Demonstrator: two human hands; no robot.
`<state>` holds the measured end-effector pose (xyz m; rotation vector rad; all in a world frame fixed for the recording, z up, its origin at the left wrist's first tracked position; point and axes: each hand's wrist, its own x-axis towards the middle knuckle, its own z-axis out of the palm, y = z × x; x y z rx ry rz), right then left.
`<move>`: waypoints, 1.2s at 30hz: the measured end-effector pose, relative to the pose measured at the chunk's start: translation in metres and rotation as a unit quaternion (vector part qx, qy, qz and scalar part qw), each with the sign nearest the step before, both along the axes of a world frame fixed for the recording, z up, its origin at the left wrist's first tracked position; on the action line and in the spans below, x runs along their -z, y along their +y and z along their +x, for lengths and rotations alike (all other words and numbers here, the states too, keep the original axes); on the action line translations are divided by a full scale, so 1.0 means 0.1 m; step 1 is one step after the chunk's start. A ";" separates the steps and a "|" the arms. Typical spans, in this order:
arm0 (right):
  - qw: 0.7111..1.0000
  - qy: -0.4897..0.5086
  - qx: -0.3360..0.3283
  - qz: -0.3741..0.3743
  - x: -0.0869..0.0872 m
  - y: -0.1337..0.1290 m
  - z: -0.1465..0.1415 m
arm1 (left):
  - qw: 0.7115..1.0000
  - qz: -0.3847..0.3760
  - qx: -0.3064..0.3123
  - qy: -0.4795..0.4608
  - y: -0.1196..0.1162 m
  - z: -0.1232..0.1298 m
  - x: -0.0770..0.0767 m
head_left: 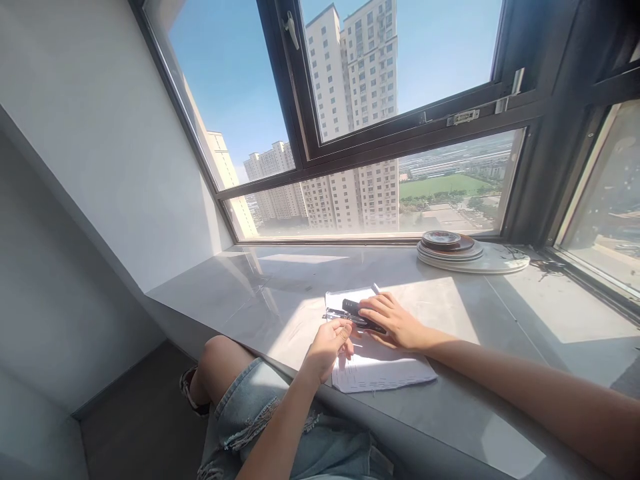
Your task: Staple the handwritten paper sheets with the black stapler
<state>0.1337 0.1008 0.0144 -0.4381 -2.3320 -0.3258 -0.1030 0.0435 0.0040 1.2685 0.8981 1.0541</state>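
- Stapler point(353, 307), black with bright metal parts spread apart at its 9 o'clock end: we have it above the upper part of the papers point(387, 373), on the sunlit sill point(290, 267).
- Left hand point(326, 345): we bring its thumb and forefinger together at the stapler's metal parts, from 7 o'clock; whether a small piece is pinched between them, we cannot tell.
- Right hand point(397, 325): we grasp the black body from 3 o'clock, fingers laid over the top.
- The papers, white and lined with marks, reach from beneath the stapler towards our 6 o'clock, their lower edge slightly ragged.
- A slim pale stick-like thing point(376, 289) pokes out just beyond our right fingers, at 12 o'clock; we cannot make out what it is.
- A stack of plates point(453, 254) sits well apart from the stapler at 2 o'clock, by the window frame point(360, 152).
- At 8 o'clock we see our bare knee point(219, 357) and frayed denim shorts point(265, 400) beside the sill's edge.
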 end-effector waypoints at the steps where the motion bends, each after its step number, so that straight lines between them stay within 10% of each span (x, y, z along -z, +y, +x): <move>1: 0.999 -0.023 -0.025 0.022 0.00 -0.02 0.00 | 1.000 0.000 0.004 0.010 -0.01 -0.01 0.00; 28: 0.987 -0.074 -0.124 0.068 0.04 -0.09 -0.03 | 0.991 0.047 0.076 0.102 -0.06 0.08 0.00; 36: 0.941 0.281 0.138 -0.129 0.00 0.56 0.33 | 0.983 0.030 0.067 0.167 -0.12 0.07 -0.08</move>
